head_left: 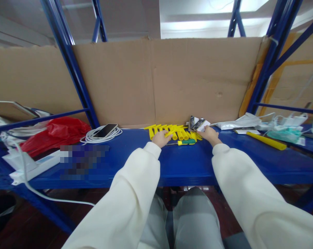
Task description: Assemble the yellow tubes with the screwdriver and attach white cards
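Observation:
A row of yellow T-shaped plastic pieces (181,135) lies on the blue shelf top before me. My left hand (161,138) is closed on one yellow piece (169,133) at the row's front left. At the right end, my right hand (209,135) has its fingers closed on the edge of a black-and-white printed packet (198,123). Whether that packet is lifted or still rests on the yellow pieces, I cannot tell. Between my hands a screwdriver (187,142) with a green and yellow handle lies crosswise, its tip toward my left hand.
Left of the row are a phone (107,130) on a coiled white cable (94,135), a red plastic bag (56,133) and a white power strip (46,166). To the right lie a long yellow tool (266,140) and white packaging (238,121). A cardboard panel (185,79) stands behind.

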